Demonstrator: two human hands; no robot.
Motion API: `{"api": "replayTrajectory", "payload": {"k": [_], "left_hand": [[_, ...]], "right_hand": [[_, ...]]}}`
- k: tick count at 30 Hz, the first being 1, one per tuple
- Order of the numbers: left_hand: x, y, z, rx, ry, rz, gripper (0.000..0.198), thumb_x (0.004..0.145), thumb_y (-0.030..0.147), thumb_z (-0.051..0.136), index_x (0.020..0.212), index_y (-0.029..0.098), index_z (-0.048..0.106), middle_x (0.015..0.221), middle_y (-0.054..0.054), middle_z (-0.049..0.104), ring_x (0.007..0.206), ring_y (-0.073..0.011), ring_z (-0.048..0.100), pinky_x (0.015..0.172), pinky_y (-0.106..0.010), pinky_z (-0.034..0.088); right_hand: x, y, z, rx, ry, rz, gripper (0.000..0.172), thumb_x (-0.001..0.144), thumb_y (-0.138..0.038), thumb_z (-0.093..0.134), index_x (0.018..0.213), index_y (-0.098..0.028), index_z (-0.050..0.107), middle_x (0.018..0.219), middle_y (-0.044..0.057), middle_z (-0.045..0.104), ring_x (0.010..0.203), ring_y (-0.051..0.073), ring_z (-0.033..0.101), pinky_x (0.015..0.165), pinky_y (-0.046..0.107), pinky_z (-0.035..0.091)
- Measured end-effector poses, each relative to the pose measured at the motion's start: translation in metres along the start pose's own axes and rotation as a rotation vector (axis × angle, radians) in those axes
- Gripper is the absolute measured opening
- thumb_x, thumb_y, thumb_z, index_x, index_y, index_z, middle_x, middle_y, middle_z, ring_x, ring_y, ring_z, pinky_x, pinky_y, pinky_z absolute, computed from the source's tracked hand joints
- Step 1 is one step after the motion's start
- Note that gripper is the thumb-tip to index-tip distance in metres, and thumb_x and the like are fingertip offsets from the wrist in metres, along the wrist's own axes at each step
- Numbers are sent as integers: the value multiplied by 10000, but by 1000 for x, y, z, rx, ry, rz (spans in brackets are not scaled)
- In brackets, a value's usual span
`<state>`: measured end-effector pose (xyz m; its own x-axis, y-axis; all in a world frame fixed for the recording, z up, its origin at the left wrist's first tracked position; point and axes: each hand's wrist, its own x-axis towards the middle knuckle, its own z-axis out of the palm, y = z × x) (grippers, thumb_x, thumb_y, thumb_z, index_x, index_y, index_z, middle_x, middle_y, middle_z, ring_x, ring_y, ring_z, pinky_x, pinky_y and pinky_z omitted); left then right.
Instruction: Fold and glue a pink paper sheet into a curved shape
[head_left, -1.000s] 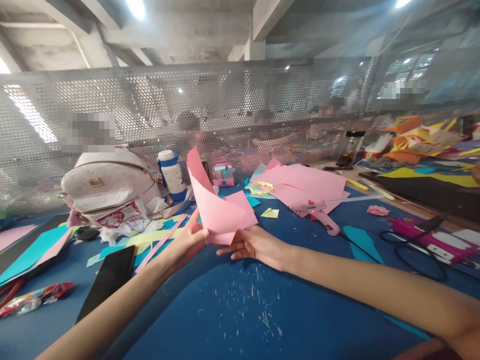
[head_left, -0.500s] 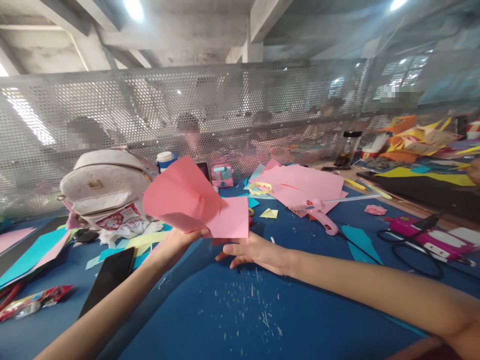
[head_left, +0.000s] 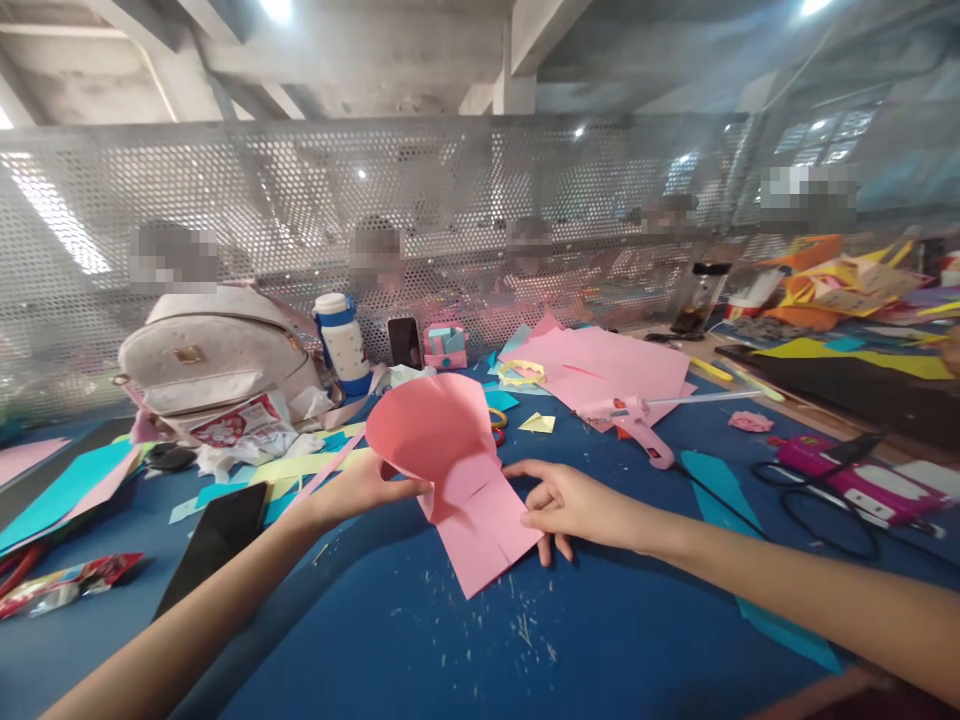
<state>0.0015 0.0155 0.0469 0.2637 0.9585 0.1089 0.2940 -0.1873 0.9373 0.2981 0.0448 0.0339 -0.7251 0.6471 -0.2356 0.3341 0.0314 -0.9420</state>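
Note:
A sheet of pink paper is curled into a wide funnel at its far end, while its near end lies flatter and carries short slits. My left hand is closed on the paper's left side, thumb on top and the other fingers largely hidden. At the right edge, my right hand has its thumb and bent fingers around the corner of the sheet. Behind the paper, a pair of scissors is partly covered. A pink glue gun lies right of the paper, beyond my right hand.
A pale backpack, a bottle and a small upright phone stand along the perforated screen. A dark phone lies near my left forearm. Pink sheets and a magenta box with black cable are to the right.
The pink paper has swung down and right, its flat end now pointing toward me. My right hand has moved right and now grips its edge. The bottle and upright phone have come into fuller view.

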Motion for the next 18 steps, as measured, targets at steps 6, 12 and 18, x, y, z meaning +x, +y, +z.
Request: {"api": "replayTrajectory", "payload": {"k": [6,12,18], "left_hand": [[-7,16,16,74,255,354,880,749,297,788,1484,319,303,1576,-76,294,1445,-316,270,1151,-455,304],[-48,24,47,926,91,981,474,896,132,586,1340,293,542,1251,-29,651,1143,-231,612,1069,-388,430],[-56,4,79,1014,-232,798,340,992,271,477,1272,91,547,1193,-165,694,1056,-281,691,893,-409,591]], "right_hand": [[-13,5,-6,-204,16,55,709,850,-218,571,1506,-162,308,700,-2,701,458,103,606,412,172,439],[-29,8,-6,-322,63,55,715,853,-267,603,1512,-221,330,700,-22,679,463,96,576,433,185,446],[-57,13,-29,-537,229,37,243,894,-415,564,988,-225,684,685,2,680,510,121,601,515,234,460]]}}
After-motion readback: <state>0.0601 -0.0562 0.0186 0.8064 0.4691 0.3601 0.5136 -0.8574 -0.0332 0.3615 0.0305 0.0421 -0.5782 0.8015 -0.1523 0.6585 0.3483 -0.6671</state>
